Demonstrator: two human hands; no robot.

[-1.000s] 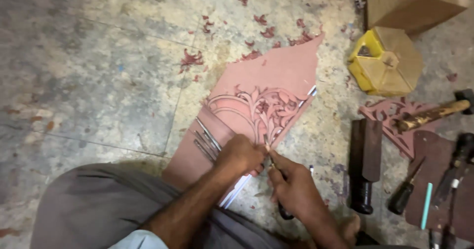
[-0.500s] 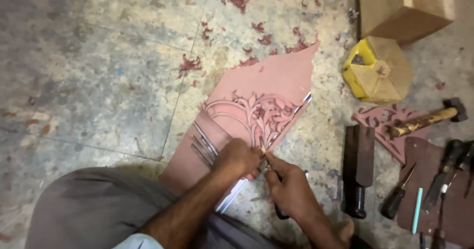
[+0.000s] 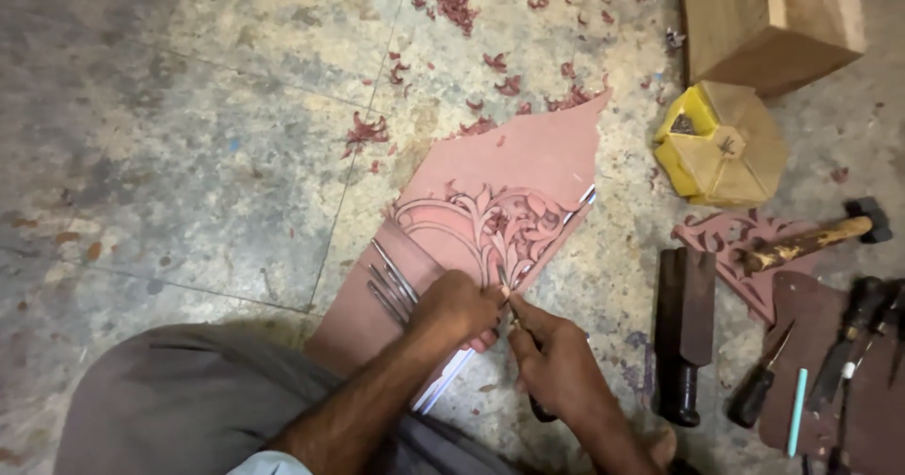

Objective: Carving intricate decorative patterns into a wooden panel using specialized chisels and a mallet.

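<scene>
I see my right hand (image 3: 556,362) gripping the chisel (image 3: 517,317), left hand (image 3: 459,307) pinching its tip on the carved panel (image 3: 490,221) — a slip could gouge the scrollwork or my fingers.

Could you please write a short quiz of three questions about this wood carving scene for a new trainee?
1. True or false: both hands work on the pink carved panel.
2. Which hand grips the carving chisel? A) left hand B) right hand
3. What lies on the carved fretwork piece at the right?

Key:
1. True.
2. B.
3. A wooden-handled hammer.
</scene>
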